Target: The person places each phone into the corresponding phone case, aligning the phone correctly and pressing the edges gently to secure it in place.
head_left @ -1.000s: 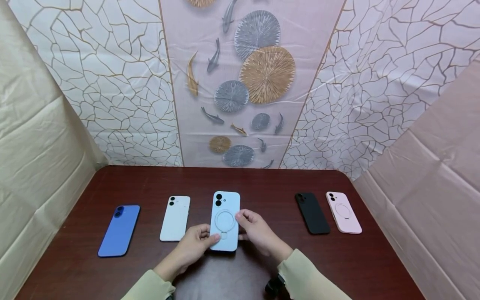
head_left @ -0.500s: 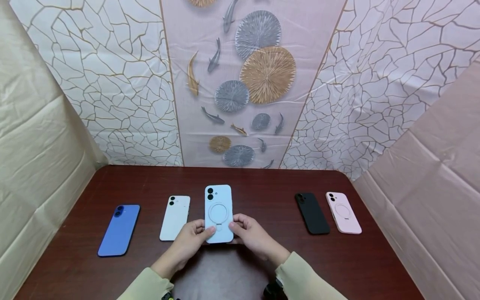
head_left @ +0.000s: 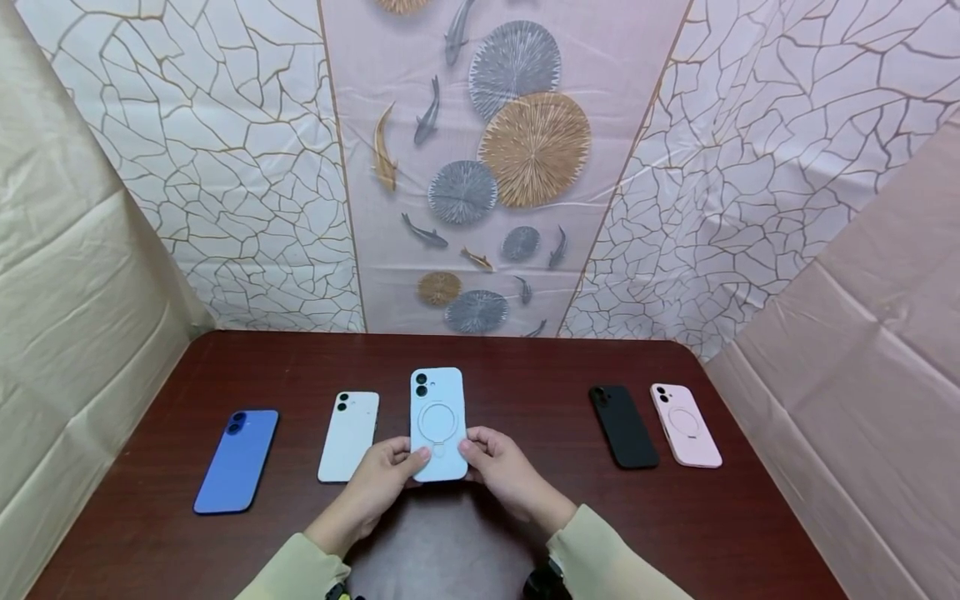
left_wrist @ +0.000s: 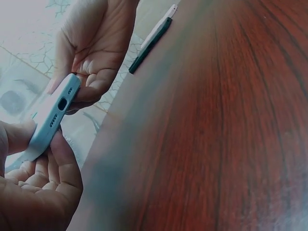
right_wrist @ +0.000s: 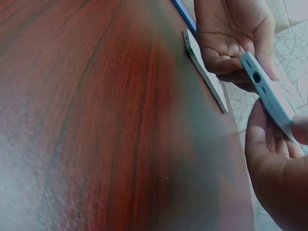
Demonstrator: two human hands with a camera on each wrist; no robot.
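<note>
Pale-blue phone case | back toward head camera, thin ring below two dark camera circles | held, camera end topmost | lower half of head frame, just left of centre

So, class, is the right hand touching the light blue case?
Touching. The head view shows the right hand's thumb overlapping the lower right edge of the light blue case, with no gap between.
</note>
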